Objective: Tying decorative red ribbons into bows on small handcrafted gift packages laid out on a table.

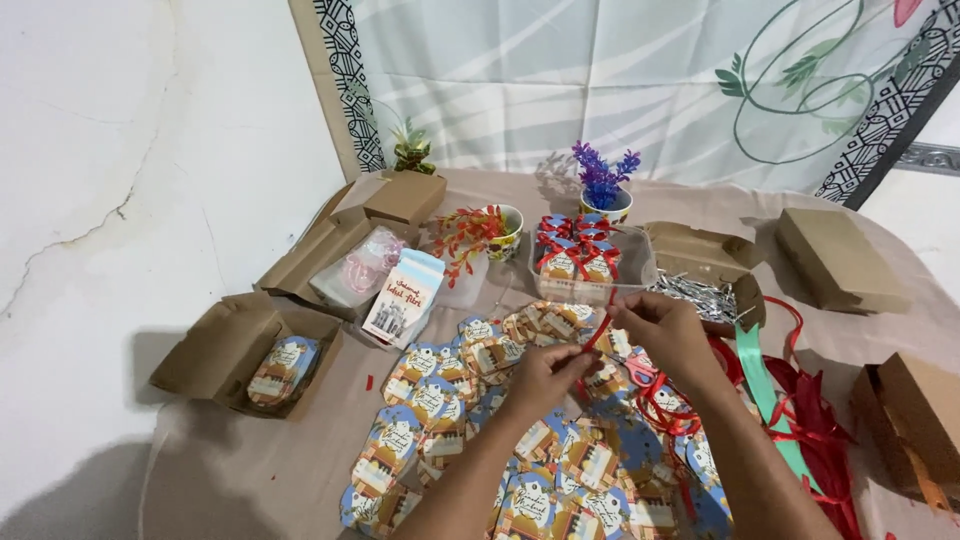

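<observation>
My left hand (545, 375) and my right hand (665, 332) meet over the middle of the table, both pinching a thin red ribbon (600, 328) stretched between them. Under them lie several printed paper tags (440, 400) in blue and orange, spread across the cloth. A pair of red-handled scissors (640, 372) rests just below my right hand. More loose red ribbon (815, 430) and a green ribbon (758, 375) pile up at the right.
A clear tray of ribbon-tied small boxes (578, 262) stands behind my hands. Open brown cardboard boxes (245, 355) sit at left, back and right. Two small pots with red (478, 236) and purple (603, 188) artificial plants stand near the back, by a patterned curtain.
</observation>
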